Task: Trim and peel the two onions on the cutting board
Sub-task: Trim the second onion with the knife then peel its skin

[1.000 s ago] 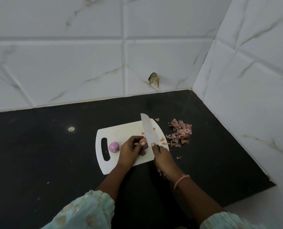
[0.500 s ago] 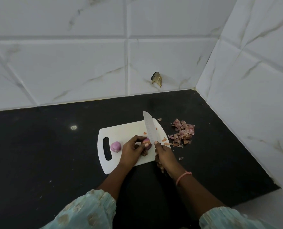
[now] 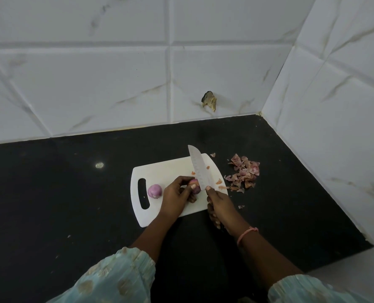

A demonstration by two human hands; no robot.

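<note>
A white cutting board [image 3: 170, 169] lies on the black counter. A small peeled pink onion [image 3: 154, 190] sits on it beside the handle slot. My left hand [image 3: 177, 194] holds a second small onion [image 3: 194, 184] against the board, mostly hidden by my fingers. My right hand [image 3: 220, 205] grips the handle of a knife [image 3: 197, 169]. The blade points away from me and its edge rests against the right side of the held onion. My right index finger lies along the base of the blade.
A heap of onion skins [image 3: 245, 172] lies on the counter right of the board, with stray bits on the board's right part. Tiled walls close the back and right. A dark chip [image 3: 209, 99] marks the back wall.
The knife blade has come left against the onion in my left hand. The view has shifted slightly; the peeled onion has not moved.
</note>
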